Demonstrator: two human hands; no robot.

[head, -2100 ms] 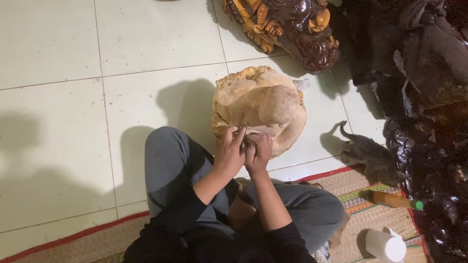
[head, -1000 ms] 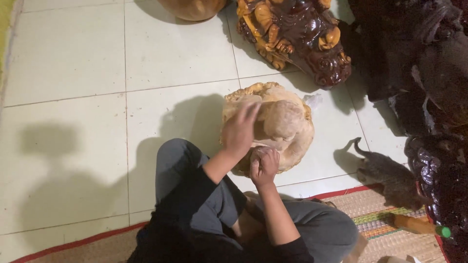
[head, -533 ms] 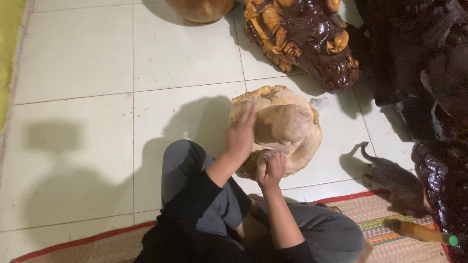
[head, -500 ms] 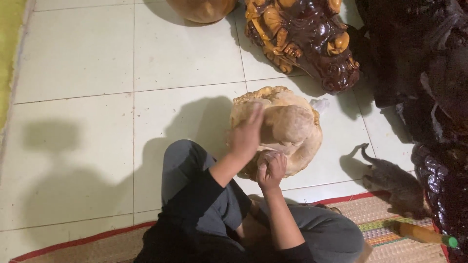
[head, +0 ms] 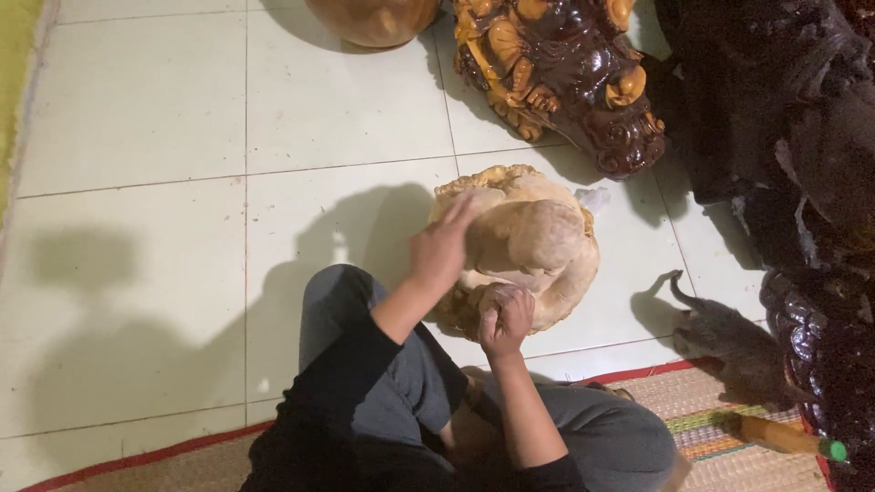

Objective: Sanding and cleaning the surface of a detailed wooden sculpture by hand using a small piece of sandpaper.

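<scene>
A pale, unvarnished wooden carving (head: 538, 241) stands on the tiled floor in front of my knees. My left hand (head: 439, 248) lies flat against its left side, fingers stretched toward the top. My right hand (head: 503, 314) is closed at the carving's near lower edge; it seems to grip something small, but what is hidden in the fist.
A glossy brown and orange carved figure (head: 556, 68) and a rounded wooden piece (head: 374, 18) stand beyond. Dark carved furniture (head: 802, 182) fills the right side. A small grey kitten (head: 729, 337) sits by a woven mat (head: 729, 446) with a wooden-handled tool (head: 784, 439).
My left hand left my right hand, went up onto the carving's left side and now slides slightly down and left. The right hand stays at the lower edge. The view shifted.
</scene>
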